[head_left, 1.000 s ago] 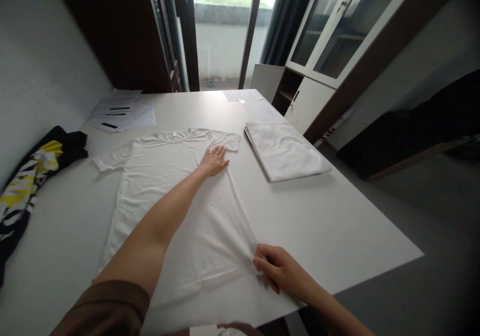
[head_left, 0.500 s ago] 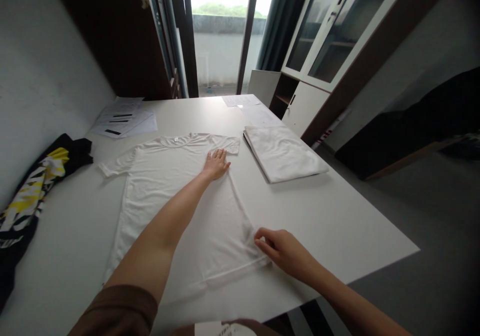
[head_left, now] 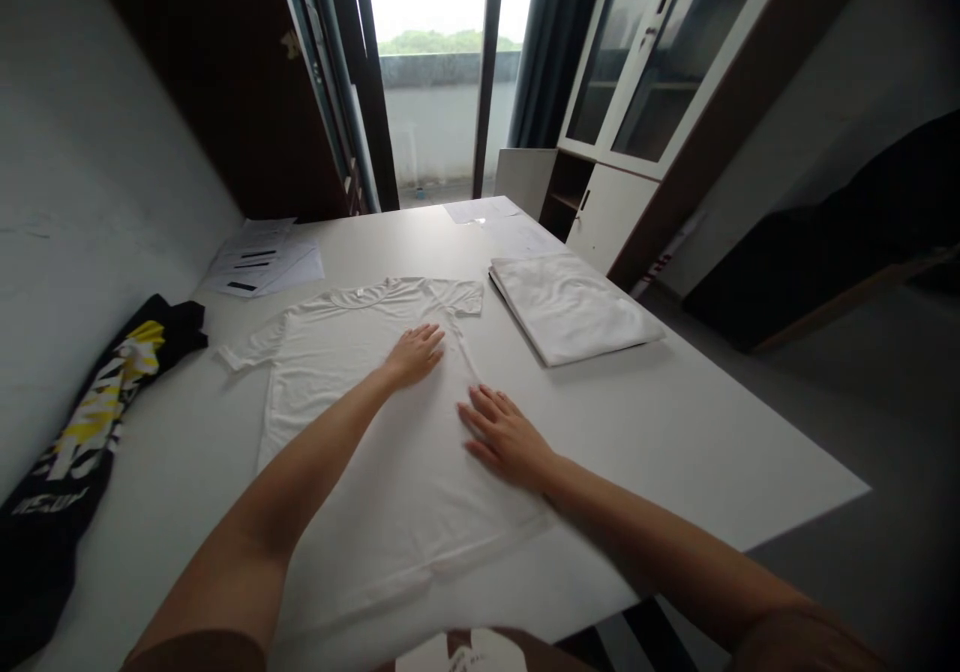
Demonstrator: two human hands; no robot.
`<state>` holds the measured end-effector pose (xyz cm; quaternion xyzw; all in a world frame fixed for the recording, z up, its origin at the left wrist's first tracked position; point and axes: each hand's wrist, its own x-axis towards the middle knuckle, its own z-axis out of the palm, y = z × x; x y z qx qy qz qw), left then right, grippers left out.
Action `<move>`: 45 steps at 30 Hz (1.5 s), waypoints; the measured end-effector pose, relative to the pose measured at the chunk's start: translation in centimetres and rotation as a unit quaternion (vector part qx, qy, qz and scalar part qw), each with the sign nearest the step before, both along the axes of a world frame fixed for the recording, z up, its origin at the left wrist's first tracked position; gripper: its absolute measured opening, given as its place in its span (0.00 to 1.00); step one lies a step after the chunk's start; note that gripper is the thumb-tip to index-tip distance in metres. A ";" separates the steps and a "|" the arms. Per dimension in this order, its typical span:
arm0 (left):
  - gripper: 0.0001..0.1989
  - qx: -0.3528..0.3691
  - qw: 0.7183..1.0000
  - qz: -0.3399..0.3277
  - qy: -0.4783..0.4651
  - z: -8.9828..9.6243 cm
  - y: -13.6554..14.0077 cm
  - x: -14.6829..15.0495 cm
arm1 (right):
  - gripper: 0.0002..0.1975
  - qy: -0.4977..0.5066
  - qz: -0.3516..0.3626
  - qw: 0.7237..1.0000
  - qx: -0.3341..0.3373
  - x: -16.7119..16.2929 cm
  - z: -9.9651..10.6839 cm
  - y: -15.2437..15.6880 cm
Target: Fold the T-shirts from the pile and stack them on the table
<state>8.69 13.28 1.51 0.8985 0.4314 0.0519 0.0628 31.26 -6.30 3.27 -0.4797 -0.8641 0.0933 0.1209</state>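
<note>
A white T-shirt lies spread on the white table, its neck and sleeves toward the far side and its hem near me. Light wrinkles run across the chest and lower part. My left hand rests flat on the shirt's upper right, below the right sleeve, fingers extended. On the shirt's right side edge, lower down, lies my right hand, palm down with its fingers spread. Neither hand grips the cloth.
A folded white cloth sits right of the shirt. Printed papers lie at the far left, and another sheet at the far edge. A black garment with yellow and white print is along the left wall. A glass-door cabinet stands behind.
My right hand has left the shirt's lower right corner, moved up and inward, and opened flat on the side edge. The left hand has slid slightly left and toward me.
</note>
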 end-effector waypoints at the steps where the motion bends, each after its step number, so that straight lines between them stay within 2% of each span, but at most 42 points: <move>1: 0.29 -0.009 1.000 -0.004 0.005 -0.2 -0.1 0.4 | 0.33 -0.009 -0.004 1.000 -0.003 0.3 -0.2 -0.4; 3: 0.32 -0.024 1.000 0.009 0.015 -0.8 -0.2 1.4 | 0.36 -0.024 -0.005 1.000 -0.005 0.8 -0.4 -1.7; 6: 0.34 -0.042 0.997 0.062 0.026 -1.4 -0.2 3.3 | 0.40 -0.042 0.002 0.999 -0.005 1.8 -0.6 -4.1; 10: 0.35 -0.045 0.993 0.110 0.022 -1.3 -0.2 5.2 | 0.42 -0.048 0.011 0.999 -0.002 2.8 -0.6 -7.2; 16: 0.29 -0.015 0.990 0.143 0.007 -0.7 0.3 7.1 | 0.40 -0.033 0.022 0.999 0.003 3.5 0.4 -10.7; 22: 0.35 -0.024 0.993 0.113 0.012 -1.5 1.0 8.1 | 0.40 -0.026 0.009 1.000 -0.010 3.7 0.8 -13.2; 29: 0.38 -0.030 0.997 0.070 0.028 -1.5 3.1 7.2 | 0.41 -0.017 0.008 0.999 -0.028 4.0 0.8 -15.2; 34: 0.36 -0.031 0.999 0.026 0.027 -1.1 4.4 6.6 | 0.37 -0.008 0.005 0.999 -0.033 4.5 0.8 -15.4; 40: 0.34 -0.022 0.999 0.043 -0.008 -0.6 3.4 5.6 | 0.31 0.015 -0.019 0.999 -0.027 4.1 1.2 -13.1; 43: 0.32 -0.001 1.000 0.029 -0.010 -0.2 1.8 3.4 | 0.31 0.017 -0.003 1.000 -0.019 3.8 1.2 -10.7; 45: 0.31 0.016 0.999 0.027 -0.006 0.0 0.6 0.9 | 0.30 0.016 0.008 1.000 -0.012 3.6 1.0 -8.6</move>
